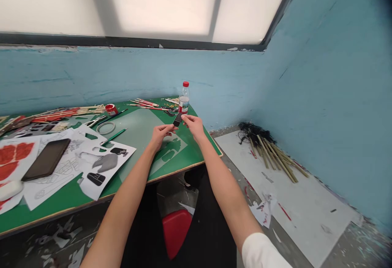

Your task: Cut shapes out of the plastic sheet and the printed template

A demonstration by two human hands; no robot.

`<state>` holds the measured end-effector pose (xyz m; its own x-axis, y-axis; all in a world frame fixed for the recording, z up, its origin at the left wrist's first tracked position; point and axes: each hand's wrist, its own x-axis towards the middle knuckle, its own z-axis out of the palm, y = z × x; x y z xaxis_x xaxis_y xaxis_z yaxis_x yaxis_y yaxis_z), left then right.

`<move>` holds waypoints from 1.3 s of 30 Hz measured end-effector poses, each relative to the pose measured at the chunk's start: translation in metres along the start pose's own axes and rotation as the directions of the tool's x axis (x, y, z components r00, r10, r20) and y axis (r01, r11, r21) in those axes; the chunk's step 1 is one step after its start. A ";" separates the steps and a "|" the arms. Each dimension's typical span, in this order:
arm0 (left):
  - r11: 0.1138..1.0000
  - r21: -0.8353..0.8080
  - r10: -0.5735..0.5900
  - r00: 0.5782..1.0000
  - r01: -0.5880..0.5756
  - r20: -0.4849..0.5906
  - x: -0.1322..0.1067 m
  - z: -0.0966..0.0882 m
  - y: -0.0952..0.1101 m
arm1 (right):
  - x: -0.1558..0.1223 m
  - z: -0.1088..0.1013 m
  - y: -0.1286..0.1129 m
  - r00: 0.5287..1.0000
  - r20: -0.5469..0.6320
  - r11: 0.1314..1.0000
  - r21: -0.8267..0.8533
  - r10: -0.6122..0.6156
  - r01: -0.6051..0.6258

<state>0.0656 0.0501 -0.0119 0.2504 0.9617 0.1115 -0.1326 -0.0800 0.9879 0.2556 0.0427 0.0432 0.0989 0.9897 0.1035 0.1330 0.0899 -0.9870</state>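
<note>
Both hands are raised over the right part of the green table [196, 149]. Between them is a small black cut-out piece [177, 120] with thin pale lines along it. My left hand [161, 133] pinches its lower left end. The fingers of my right hand [192, 124] are closed on its upper right end. Just behind the hands stands a water bottle [183, 100] with a red cap. Beneath my left hand lies a clear sheet with cut-out holes [167, 153].
On the left lie a dark phone [46, 160], printed papers [107, 153], a green pencil [114, 136], a tape roll [105, 127] and a red paint jar [111, 109]. Red-tipped sticks [145, 103] lie at the back. Bundled sticks [275, 156] rest on a floor board at right.
</note>
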 end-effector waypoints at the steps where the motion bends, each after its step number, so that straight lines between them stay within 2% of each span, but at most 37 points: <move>1: 1.000 0.014 0.002 1.000 -0.002 0.000 0.000 0.001 0.000 | -0.001 0.000 -0.001 1.000 0.000 1.000 -0.002 0.002 -0.002; 11: 0.999 0.055 0.001 1.000 -0.001 -0.015 0.001 0.002 -0.003 | -0.002 0.001 -0.003 1.000 0.007 1.000 -0.004 0.030 -0.030; 17: 1.000 0.032 -0.001 1.000 0.001 -0.014 0.000 0.001 -0.002 | -0.003 0.002 -0.004 1.000 0.013 1.000 0.009 0.026 -0.026; 26: 0.998 -0.054 -0.028 0.999 0.026 -0.027 0.001 -0.003 -0.002 | -0.009 0.004 -0.012 0.998 0.046 0.998 0.048 -0.042 0.040; 39: 0.996 -0.076 -0.048 0.999 0.046 -0.019 0.001 -0.003 -0.002 | -0.008 0.004 -0.008 0.997 0.071 0.999 0.006 -0.040 0.039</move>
<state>0.0630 0.0516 -0.0139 0.2379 0.9693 0.0623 -0.1934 -0.0156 0.9810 0.2499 0.0340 0.0501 0.0235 0.9907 0.1337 0.1313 0.1295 -0.9828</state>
